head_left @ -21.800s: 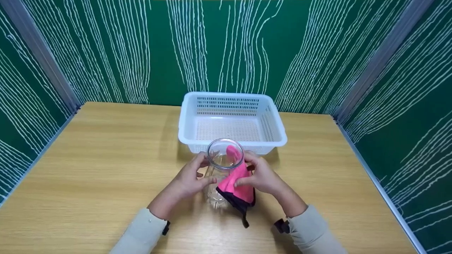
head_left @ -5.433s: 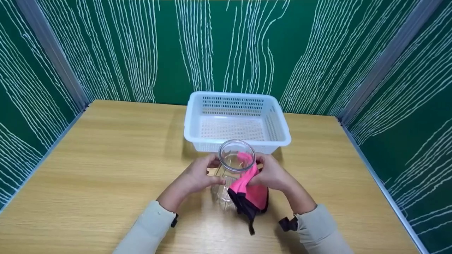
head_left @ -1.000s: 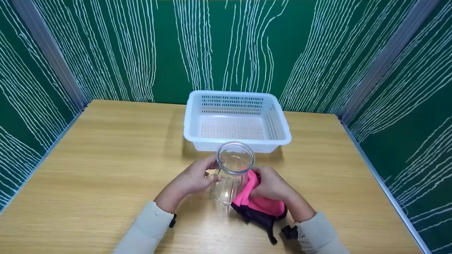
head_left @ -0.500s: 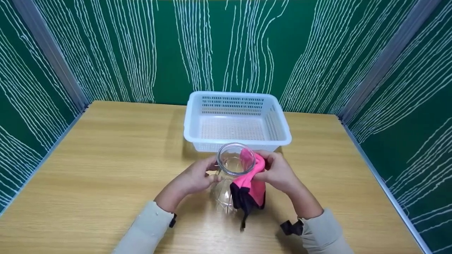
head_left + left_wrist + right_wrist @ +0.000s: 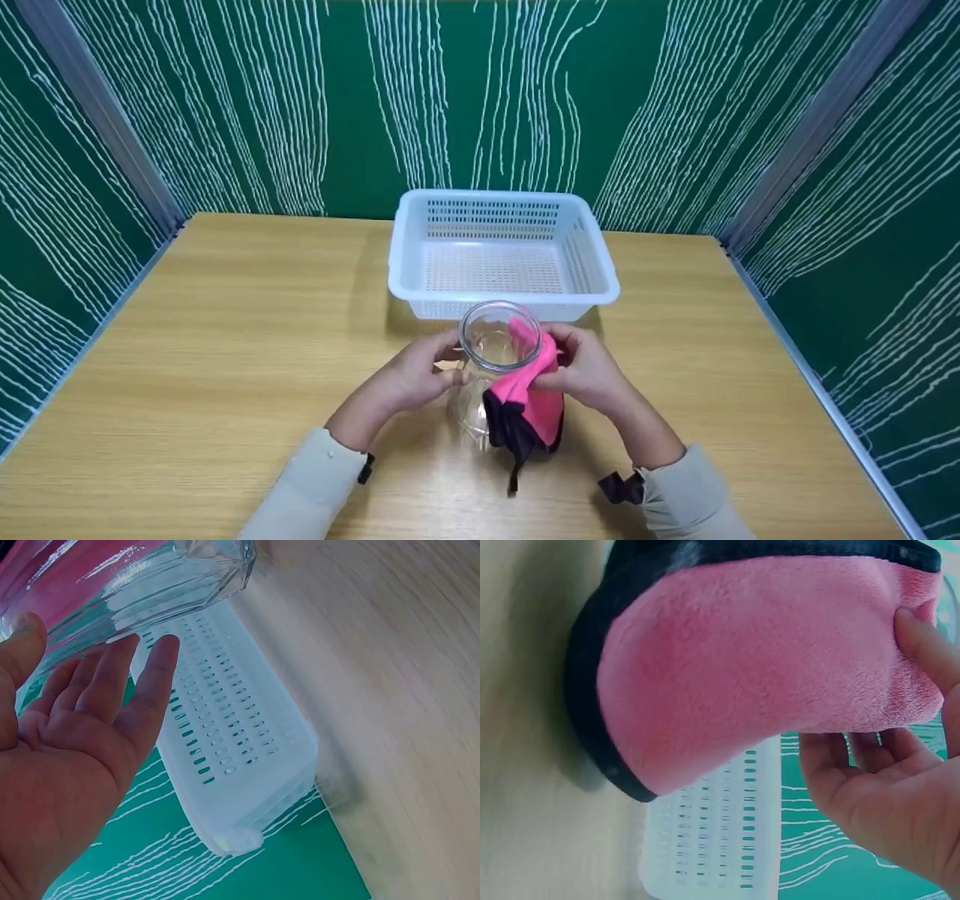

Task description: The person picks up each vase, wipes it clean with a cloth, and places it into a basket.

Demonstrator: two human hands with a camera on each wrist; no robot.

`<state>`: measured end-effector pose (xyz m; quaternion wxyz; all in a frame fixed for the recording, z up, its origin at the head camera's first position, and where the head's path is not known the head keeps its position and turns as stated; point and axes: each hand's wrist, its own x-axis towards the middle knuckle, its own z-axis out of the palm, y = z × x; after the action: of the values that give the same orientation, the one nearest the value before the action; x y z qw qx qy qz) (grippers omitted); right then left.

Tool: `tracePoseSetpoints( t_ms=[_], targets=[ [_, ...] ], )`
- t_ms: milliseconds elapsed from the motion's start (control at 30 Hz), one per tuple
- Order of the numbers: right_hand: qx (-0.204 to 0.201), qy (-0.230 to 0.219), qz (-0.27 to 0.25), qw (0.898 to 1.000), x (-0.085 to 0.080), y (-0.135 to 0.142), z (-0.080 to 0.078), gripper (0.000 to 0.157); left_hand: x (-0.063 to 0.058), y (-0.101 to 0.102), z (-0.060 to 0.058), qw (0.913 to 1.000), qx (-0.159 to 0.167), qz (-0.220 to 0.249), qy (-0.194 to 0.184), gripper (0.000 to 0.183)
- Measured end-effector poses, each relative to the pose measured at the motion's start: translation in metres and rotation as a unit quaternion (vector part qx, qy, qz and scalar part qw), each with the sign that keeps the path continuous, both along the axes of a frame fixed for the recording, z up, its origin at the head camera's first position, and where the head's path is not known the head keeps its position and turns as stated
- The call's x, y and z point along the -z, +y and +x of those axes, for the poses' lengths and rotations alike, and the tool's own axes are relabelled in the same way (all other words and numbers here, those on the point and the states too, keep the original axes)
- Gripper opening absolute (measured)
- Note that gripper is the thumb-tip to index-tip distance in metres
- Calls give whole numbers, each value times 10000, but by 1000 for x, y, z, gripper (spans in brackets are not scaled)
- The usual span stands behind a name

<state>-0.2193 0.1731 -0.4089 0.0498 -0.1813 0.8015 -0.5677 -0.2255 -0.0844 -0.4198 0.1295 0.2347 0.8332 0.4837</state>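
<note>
A clear glass jar [image 5: 474, 396] with a round open mouth stands in front of the basket. My left hand [image 5: 416, 379] holds its left side between thumb and fingers; in the left wrist view the fingertips lie against the faceted glass. A pink cloth [image 5: 544, 412] with black edging and a small black loop drapes down the jar's right side. My right hand [image 5: 585, 371] grips the cloth near the rim, pressing it to the outside of the glass. In the right wrist view, the thumb lies over the folded pink fabric [image 5: 742, 652], and the other fingers are partly behind it.
A white perforated plastic basket [image 5: 401, 277] sits just behind the jar, with nothing seen inside it. The wooden table [image 5: 225, 337] spreads out on both sides. Green panels [image 5: 352, 112] with white wavy lines enclose the back and sides.
Since a second ago, my right hand has moved up toward the jar's rim, and the cloth hangs more upright against the glass. The left hand and jar have stayed nearly in place.
</note>
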Motion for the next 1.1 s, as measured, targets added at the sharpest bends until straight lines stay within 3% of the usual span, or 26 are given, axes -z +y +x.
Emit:
tracePoseSetpoints(
  t_ms=[267,367,567,767,933,1100],
  targets=[
    [-224,-78,918,9955,12,0,0,58,1,1,2,9989,-235,-150,384,38],
    [-194,-93,1258,9918,15,0,0,58,0,2,4,9976,-208,-293,594,44],
    [-130,162,1774,9839,23,-2,0,61,-3,2,8,9967,-355,-354,643,55],
    [-140,189,1846,9825,29,-1,1,56,-2,0,12,9943,-300,-383,950,55],
    [-122,151,1760,9842,29,0,3,54,-5,1,14,9936,-460,-478,917,70],
    [-156,245,1459,9889,29,1,4,51,-10,1,12,9933,-443,-586,897,66]
  ],
)
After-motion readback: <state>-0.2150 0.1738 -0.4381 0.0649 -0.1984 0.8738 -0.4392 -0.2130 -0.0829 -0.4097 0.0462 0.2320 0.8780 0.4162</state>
